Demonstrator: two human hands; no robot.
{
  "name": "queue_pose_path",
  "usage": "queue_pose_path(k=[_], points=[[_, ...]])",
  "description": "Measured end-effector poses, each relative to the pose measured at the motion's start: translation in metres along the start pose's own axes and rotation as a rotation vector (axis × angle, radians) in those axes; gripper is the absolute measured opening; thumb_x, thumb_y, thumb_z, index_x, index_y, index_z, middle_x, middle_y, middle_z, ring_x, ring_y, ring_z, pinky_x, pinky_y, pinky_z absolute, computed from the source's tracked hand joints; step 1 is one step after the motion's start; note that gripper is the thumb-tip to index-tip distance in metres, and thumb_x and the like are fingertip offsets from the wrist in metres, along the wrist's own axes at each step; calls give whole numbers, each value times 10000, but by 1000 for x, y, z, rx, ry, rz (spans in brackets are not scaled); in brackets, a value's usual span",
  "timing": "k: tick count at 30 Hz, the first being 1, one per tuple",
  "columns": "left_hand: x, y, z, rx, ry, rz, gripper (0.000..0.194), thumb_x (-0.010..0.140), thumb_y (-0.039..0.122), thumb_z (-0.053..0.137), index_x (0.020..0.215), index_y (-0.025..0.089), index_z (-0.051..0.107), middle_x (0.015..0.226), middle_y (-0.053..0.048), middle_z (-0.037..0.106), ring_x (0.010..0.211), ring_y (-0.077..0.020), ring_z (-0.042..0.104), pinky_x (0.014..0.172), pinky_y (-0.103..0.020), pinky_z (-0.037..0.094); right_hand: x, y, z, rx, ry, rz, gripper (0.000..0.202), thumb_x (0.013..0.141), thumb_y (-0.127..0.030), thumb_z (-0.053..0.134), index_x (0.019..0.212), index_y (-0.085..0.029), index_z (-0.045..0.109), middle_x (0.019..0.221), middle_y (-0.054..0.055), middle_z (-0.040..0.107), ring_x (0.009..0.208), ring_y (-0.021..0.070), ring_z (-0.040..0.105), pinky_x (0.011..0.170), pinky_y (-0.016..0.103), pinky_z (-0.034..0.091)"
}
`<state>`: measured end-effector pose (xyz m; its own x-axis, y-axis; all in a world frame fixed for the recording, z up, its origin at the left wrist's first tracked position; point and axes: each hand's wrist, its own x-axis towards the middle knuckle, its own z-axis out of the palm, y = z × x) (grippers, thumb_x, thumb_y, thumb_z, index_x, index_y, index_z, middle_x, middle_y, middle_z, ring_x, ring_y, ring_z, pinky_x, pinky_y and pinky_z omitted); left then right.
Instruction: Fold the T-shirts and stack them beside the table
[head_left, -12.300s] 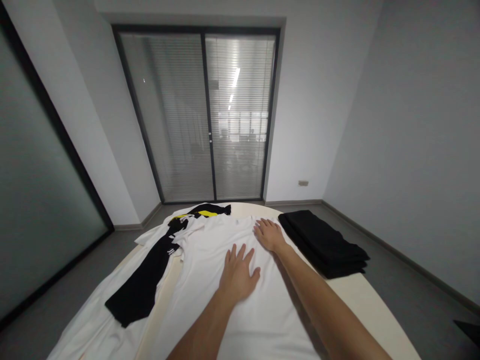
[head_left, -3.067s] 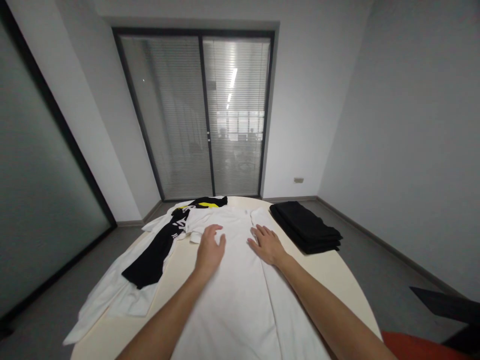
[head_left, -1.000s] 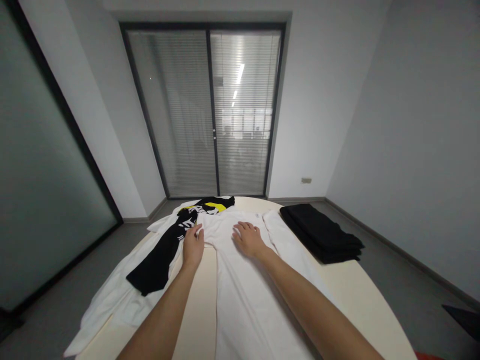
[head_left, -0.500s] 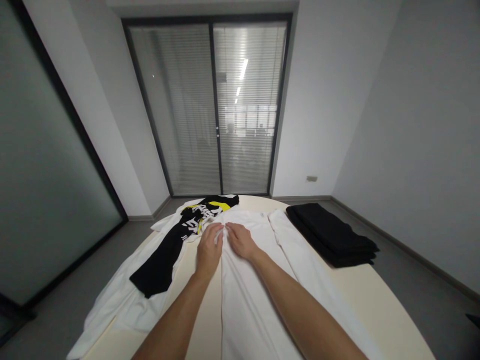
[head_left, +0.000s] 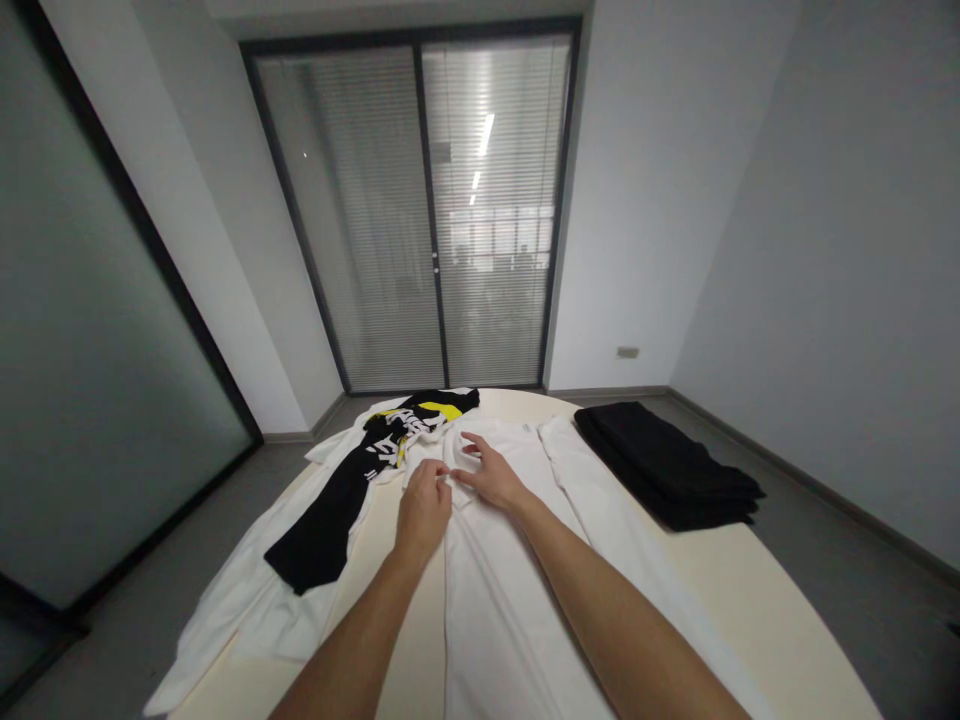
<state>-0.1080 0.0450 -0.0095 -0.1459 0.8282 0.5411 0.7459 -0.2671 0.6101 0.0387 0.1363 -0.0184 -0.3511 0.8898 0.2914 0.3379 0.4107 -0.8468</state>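
Observation:
A long white garment (head_left: 510,590) lies spread over the middle of the table, a small label near its far edge. At its far left part, my left hand (head_left: 424,507) is closed, thumb and fingers pinching a bit of the white cloth. Close beside it, my right hand (head_left: 491,477) has thumb and forefinger apart over a raised fold of the same garment. Its thumb tip comes close to the left fingertips; whether it grips any cloth is unclear. Touching the garment's left side is a white and black garment (head_left: 322,530) with yellow and white print.
A stack of folded black cloth (head_left: 664,465) sits on the right of the pale round-edged table (head_left: 780,600). Beyond the table stand a glass door with blinds (head_left: 491,300) and grey-white walls. A frosted glass panel (head_left: 97,330) is at the left.
My right thumb and forefinger have spread apart, and my left fingers have curled closer into a pinch. The cloth between the hands is now lifted into a fold.

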Motion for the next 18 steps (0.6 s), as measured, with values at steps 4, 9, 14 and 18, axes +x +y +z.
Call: queue_pose_path(k=[4,9,14,18], points=[[-1,-9,3,53,-5,-109,248,858,67,462,1041,215,542,1023,-62,663,947,-201,649,842,-319,490,2,1,-2,-7,106,5,521,815,-165,585,1332,-222,554,1054,65,695,904,182,655,870,330,493],[-5,-6,4,98,-65,-161,286,819,142,596,1089,229,554,1037,-51,686,968,-210,654,811,-302,478,14,14,-10,146,329,-19,484,847,-204,530,1330,-189,512,1134,103,687,988,185,650,841,304,513],[-5,-3,4,140,-103,-135,357,816,228,681,1152,226,562,1069,-62,682,1029,-222,626,871,-311,453,14,22,-13,36,228,31,424,843,-268,569,1262,-209,596,1096,75,705,945,188,655,852,315,510],[-5,-5,2,167,-121,-115,291,863,178,630,1145,226,580,975,-49,673,977,-216,620,836,-302,451,11,18,-12,-97,148,56,408,839,-170,519,1213,-222,674,1056,47,729,892,172,659,864,286,487]])
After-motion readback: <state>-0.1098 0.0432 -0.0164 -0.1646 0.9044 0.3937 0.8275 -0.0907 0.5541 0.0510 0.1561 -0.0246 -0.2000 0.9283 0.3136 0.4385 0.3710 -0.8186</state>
